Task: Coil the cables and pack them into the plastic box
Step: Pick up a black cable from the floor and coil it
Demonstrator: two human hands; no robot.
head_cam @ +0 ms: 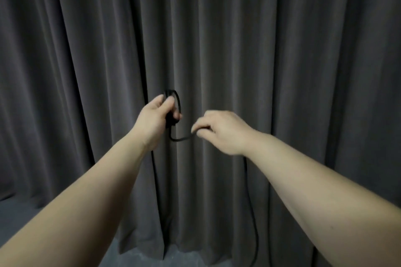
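Head view: we see both bare forearms reaching from the lower corners toward the centre of the frame, in front of a dark grey pleated curtain [282, 50] that fills the background. Our left hand [157, 115], just left of centre, is clenched around a small coil [176, 98] of black cable [180, 138]; the loops rise above the fingers and the thumb presses on them. From the underside of that fist the cable dips in a short U and climbs to the right hand [221, 130], right of centre, whose fingertips pinch it. Below the right wrist the remaining cable hangs down along the curtain and runs off the bottom edge of the frame. Grey floor [26, 208] shows at lower left. Fine detail of the coil is blurred.
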